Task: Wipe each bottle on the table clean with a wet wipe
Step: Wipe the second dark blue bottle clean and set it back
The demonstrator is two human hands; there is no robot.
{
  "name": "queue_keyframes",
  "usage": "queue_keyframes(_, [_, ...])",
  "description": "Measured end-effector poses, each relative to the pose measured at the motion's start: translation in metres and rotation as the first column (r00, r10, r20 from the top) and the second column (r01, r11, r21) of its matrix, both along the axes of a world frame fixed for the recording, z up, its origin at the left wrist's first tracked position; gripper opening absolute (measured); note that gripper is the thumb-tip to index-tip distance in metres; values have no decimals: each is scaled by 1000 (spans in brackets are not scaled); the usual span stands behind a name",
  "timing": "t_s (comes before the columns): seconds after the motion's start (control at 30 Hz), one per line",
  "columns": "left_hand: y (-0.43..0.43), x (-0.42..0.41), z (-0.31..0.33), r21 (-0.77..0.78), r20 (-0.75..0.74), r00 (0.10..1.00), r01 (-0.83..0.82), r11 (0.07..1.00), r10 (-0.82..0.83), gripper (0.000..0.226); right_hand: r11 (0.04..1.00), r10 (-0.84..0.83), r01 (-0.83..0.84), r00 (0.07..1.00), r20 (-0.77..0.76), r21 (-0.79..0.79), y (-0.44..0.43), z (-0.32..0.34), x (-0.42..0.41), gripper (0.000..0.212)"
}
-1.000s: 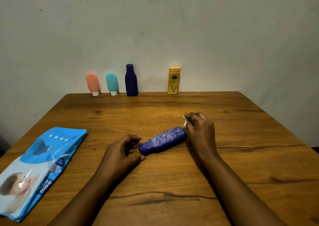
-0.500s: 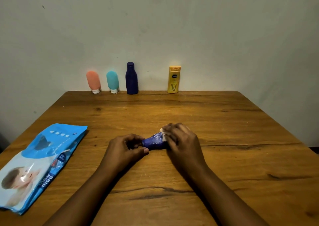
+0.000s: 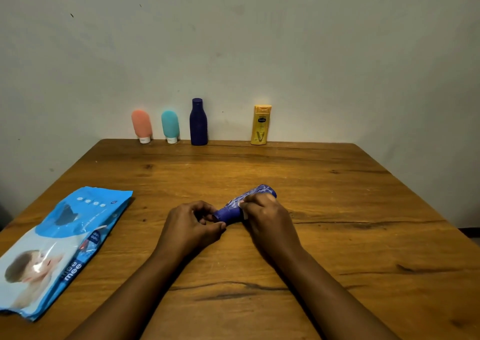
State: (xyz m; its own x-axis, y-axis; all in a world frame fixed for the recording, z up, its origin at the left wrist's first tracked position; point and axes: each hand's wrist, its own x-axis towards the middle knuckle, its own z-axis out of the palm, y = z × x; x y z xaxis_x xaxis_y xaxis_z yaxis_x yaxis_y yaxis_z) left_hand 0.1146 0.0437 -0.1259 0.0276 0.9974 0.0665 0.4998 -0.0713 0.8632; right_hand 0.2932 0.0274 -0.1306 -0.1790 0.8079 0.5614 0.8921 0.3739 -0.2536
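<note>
Lying on its side on the wooden table, a purple bottle is resting between two hands; its near end is pointing at the left hand and its far end is pointing away and to the right; the left hand is curling its fingers and thumb round the near end of the bottle and is pinching it; the right hand is wrapping over the middle of the bottle, and its fingers are gripping a wet wipe and pressing it on the bottle; only a small white bit of the wipe is showing by the fingers, and the rest is hiding under the hand; the far end of the bottle is sticking out past the right hand, and shiny streaks are showing on it.

A big blue pack of wipes is lying flat on the left side of the table, well apart from the hands; a picture of a baby is showing on it; four more bottles are standing in a row at the far edge of the table, right by the wall; from left to right, a pink tube is standing on its white cap; a teal tube is standing on its white cap just beside it; a tall dark blue bottle is standing next; a yellow bottle is standing further right, with a gap between it and the dark blue one.
</note>
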Motion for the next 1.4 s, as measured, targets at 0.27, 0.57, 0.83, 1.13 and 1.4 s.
queue_keyframes(0.27, [0,0,1,-5,-22,1000,-3,1000,3,29,998,56,-54,997,56,-32,-1,1,-13,25])
queue_keyframes(0.57, [-1,1,1,16,-7,1000,1,1000,-1,27,992,121,-120,991,53,-25,-7,0,-20,19])
queue_keyframes(0.83, [4,0,-2,16,-21,1000,9,1000,-8,31,977,-206,193,962,-182,-88,22,0,38,22])
queue_keyframes(1.13, [3,2,-1,3,-6,1000,10,1000,-10,32,991,-122,113,983,-136,-71,15,-5,20,22])
queue_keyframes(1.4, [3,1,-1,-7,12,1000,6,1000,-6,32,989,-135,127,985,-110,-76,9,-6,13,21])
